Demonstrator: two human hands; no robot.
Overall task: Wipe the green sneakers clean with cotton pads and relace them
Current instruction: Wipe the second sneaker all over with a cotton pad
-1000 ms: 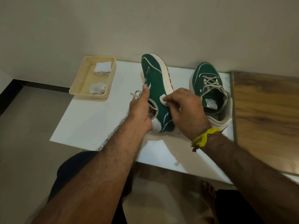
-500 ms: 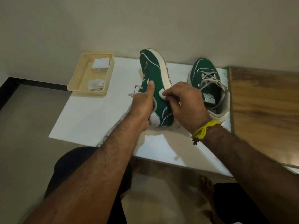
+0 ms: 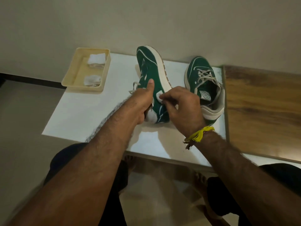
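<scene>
Sneaker (image 3: 152, 82) tipped on side at frame centre, gripped by left hand (image 3: 143, 101), thumb extended. Cotton pad (image 3: 159, 97) pinched by right hand (image 3: 182, 106) fingers against green side. Risk: sneaker toppled if pad pressed harder than braced.

One wide-angle view from a camera worn on the person's head, looking forward and steeply down. It sits close above a white table (image 3: 84, 118), with both forearms entering from 6 o'clock and a wall (image 3: 146, 22) filling 12 o'clock.
</scene>
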